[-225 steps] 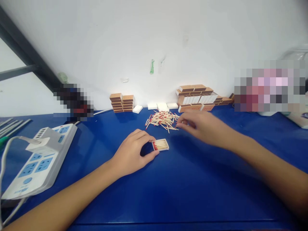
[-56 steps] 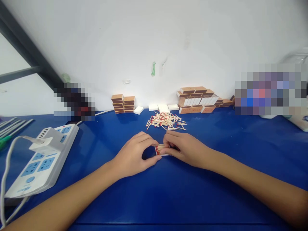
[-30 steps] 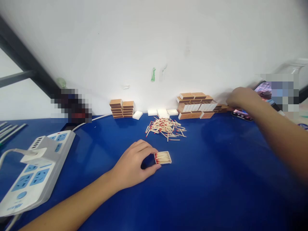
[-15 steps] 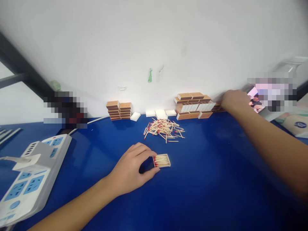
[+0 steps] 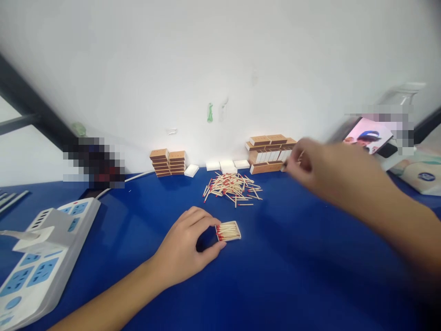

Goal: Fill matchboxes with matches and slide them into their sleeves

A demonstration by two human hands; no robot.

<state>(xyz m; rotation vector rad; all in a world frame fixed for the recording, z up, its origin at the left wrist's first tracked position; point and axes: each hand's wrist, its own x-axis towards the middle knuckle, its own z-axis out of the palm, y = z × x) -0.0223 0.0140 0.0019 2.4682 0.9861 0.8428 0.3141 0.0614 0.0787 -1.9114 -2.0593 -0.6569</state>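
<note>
My left hand (image 5: 189, 243) grips the left end of a small white matchbox tray (image 5: 239, 230) between thumb and fingers, low over the blue table. Matches (image 5: 227, 231) with red heads lie side by side in the tray, heads toward my left hand. Beyond it is a loose pile of matches (image 5: 230, 185). My right hand (image 5: 312, 163), smeared by motion, has its fingers curled together in front of the right-hand stack of matchboxes (image 5: 265, 168). Something small and dark shows at its fingertips; I cannot make out what it is.
Against the wall stand a left stack of matchboxes (image 5: 177, 155) and several white trays (image 5: 213, 165). A power strip (image 5: 74, 243) with a plugged-in adapter lies at left, its white cable (image 5: 129, 179) running back. A phone (image 5: 367, 133) leans at right, beside a soft pack (image 5: 418, 172).
My right hand has come left and nearer from behind the right stack's end, its fingers now curled in front of the boxes. My left hand still grips the tray. The view has shifted slightly.
</note>
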